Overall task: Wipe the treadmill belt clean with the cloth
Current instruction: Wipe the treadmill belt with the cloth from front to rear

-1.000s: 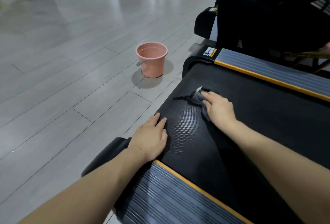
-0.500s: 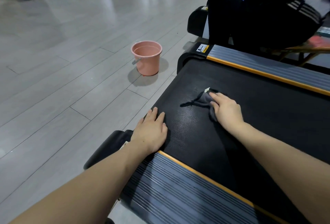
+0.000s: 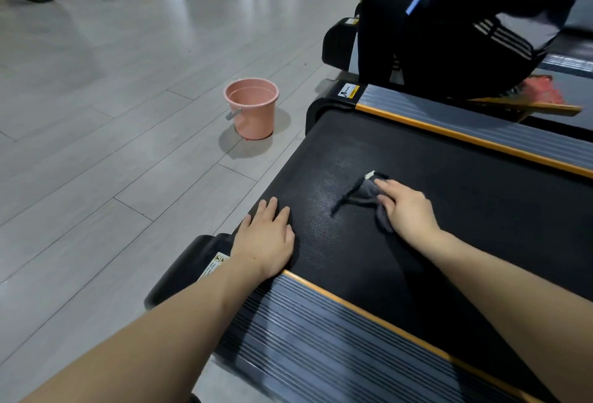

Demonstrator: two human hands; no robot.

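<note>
The black textured treadmill belt (image 3: 465, 210) runs from the rear end at the left toward the right. A dark grey cloth (image 3: 364, 192) with a small white tag lies crumpled on the belt. My right hand (image 3: 406, 208) presses down on the cloth's right part, fingers over it. My left hand (image 3: 268, 239) rests flat on the belt's near left corner, fingers spread, holding nothing.
Grey ribbed side rails with orange edges flank the belt, near (image 3: 321, 338) and far (image 3: 481, 126). A pink bucket (image 3: 252, 110) stands on the grey floor past the treadmill's end. A person in black (image 3: 449, 36) crouches beyond the far rail, with a red cloth (image 3: 542, 89) beside them.
My right hand has slid the cloth to the right along the belt, away from the end. My left hand has stayed flat at the near corner.
</note>
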